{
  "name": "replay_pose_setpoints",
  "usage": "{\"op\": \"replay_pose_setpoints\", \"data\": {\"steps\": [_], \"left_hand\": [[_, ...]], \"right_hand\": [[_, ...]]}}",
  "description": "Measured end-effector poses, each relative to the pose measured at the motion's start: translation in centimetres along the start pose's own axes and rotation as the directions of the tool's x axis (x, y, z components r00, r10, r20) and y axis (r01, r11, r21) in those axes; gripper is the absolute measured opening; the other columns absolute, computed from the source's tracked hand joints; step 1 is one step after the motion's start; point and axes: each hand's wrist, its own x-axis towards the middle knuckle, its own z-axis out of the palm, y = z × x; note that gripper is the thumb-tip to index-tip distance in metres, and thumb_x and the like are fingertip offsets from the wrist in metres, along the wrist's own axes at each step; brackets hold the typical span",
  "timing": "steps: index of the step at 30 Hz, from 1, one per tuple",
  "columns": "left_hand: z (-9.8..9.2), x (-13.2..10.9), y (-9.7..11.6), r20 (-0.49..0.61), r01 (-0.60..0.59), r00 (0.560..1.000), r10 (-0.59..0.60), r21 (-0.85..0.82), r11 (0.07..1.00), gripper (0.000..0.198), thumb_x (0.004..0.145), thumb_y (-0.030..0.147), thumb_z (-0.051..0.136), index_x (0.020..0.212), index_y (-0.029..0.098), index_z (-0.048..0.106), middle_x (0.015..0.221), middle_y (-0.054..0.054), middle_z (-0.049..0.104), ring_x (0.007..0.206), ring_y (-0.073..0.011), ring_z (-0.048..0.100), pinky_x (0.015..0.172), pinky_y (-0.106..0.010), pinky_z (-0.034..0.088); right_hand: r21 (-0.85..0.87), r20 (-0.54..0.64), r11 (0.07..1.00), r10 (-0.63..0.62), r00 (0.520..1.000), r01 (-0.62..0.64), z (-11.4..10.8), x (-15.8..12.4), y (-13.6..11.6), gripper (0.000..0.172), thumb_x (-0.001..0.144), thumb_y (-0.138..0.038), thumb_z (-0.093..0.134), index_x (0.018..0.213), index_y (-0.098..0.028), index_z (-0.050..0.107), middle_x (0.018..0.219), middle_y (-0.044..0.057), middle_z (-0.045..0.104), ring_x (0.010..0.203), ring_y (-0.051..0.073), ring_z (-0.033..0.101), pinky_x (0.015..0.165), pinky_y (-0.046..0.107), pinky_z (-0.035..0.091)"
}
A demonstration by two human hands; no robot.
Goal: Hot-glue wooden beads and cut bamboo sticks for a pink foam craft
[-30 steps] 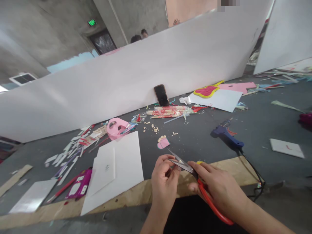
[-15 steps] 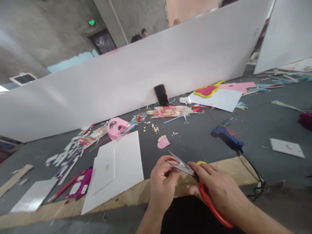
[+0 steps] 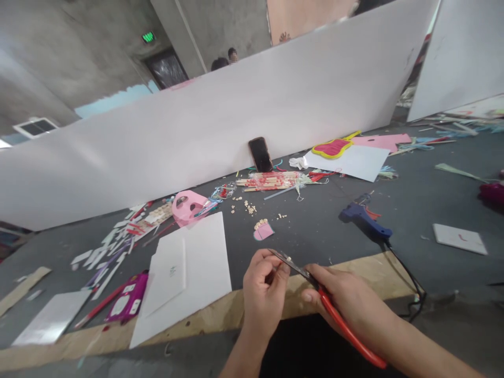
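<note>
My right hand (image 3: 346,291) is wrapped round the red handles of a pair of scissors (image 3: 334,310). Their blades point left, nearly closed, across the fingertips of my left hand (image 3: 265,281). That hand is pinched; whatever lies between its fingers is too small to make out. A tiny pale bit (image 3: 289,259) shows at the blades. Just beyond the hands lies a small pink rounded piece (image 3: 264,232) with cream bits along its top edge. Loose cream bits (image 3: 250,208) are scattered behind it.
A blue glue gun (image 3: 366,220) with a black cord lies to the right. White paper (image 3: 208,262) and a purple packet (image 3: 128,297) are on the left. Bundled sticks (image 3: 271,181) and a phone (image 3: 260,154) stand before the white partition (image 3: 197,131).
The scissor blades have closed from open to nearly shut at my left fingertips. A small pale bit now shows above the blades. The things on the table stay put.
</note>
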Motion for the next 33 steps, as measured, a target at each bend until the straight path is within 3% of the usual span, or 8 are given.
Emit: {"op": "replay_pose_setpoints", "data": {"steps": [5, 13, 20, 27, 33], "left_hand": [[0.1, 0.0, -0.8, -0.019, 0.033, 0.999, -0.034, -0.031, 0.999, 0.013, 0.085, 0.026, 0.058, 0.076, 0.017, 0.062, 0.093, -0.005, 0.06, 0.075, -0.0127, 0.058, 0.061, -0.022, 0.045], [-0.3, 0.0, -0.6, 0.048, 0.074, 0.996, -0.071, -0.071, 0.995, 0.014, 0.085, 0.023, 0.057, 0.077, 0.018, 0.067, 0.096, -0.005, 0.06, 0.081, -0.0153, 0.061, 0.07, -0.026, 0.048], [-0.4, 0.1, 0.4, 0.078, 0.061, 0.995, -0.058, -0.039, 0.997, 0.014, 0.082, 0.018, 0.058, 0.071, 0.017, 0.066, 0.089, -0.004, 0.062, 0.078, -0.0138, 0.06, 0.067, -0.022, 0.046], [0.0, 0.2, 0.4, 0.001, -0.017, 1.0, 0.017, 0.037, 0.999, 0.018, 0.084, 0.02, 0.056, 0.067, 0.016, 0.064, 0.083, -0.004, 0.06, 0.076, -0.0141, 0.059, 0.064, -0.023, 0.047], [1.0, -0.2, 0.8, 0.014, -0.099, 0.995, 0.098, 0.118, 0.988, 0.013, 0.083, 0.021, 0.059, 0.074, 0.019, 0.068, 0.082, -0.003, 0.058, 0.073, -0.0132, 0.058, 0.064, -0.022, 0.047]], "right_hand": [[-0.131, -0.074, 0.991, -0.021, 0.997, 0.011, 0.2, 0.2, 0.3, 0.033, 0.089, -0.043, 0.047, 0.109, -0.019, 0.057, 0.088, 0.01, 0.067, 0.079, 0.023, 0.065, 0.066, 0.03, 0.048], [-0.233, -0.092, 0.971, -0.077, 0.993, 0.053, 0.5, -0.4, 0.5, 0.061, 0.078, -0.054, 0.059, 0.123, -0.015, 0.048, 0.098, 0.013, 0.063, 0.09, 0.029, 0.062, 0.069, 0.039, 0.053], [-0.305, -0.143, 0.948, -0.144, 0.979, 0.095, 1.3, -0.4, 1.2, 0.039, 0.089, -0.042, 0.05, 0.116, -0.014, 0.053, 0.089, 0.011, 0.067, 0.08, 0.027, 0.065, 0.064, 0.036, 0.052], [-0.149, -0.051, 0.988, -0.05, 0.997, 0.042, 0.6, 0.2, 0.6, 0.028, 0.094, -0.038, 0.038, 0.094, -0.018, 0.058, 0.071, 0.006, 0.068, 0.063, 0.02, 0.066, 0.055, 0.027, 0.044], [0.027, 0.067, 0.996, 0.081, 0.994, -0.083, 0.1, 0.6, 0.2, 0.037, 0.095, -0.046, 0.032, 0.078, -0.02, 0.053, 0.062, 0.003, 0.065, 0.054, 0.017, 0.062, 0.049, 0.024, 0.037]]}}
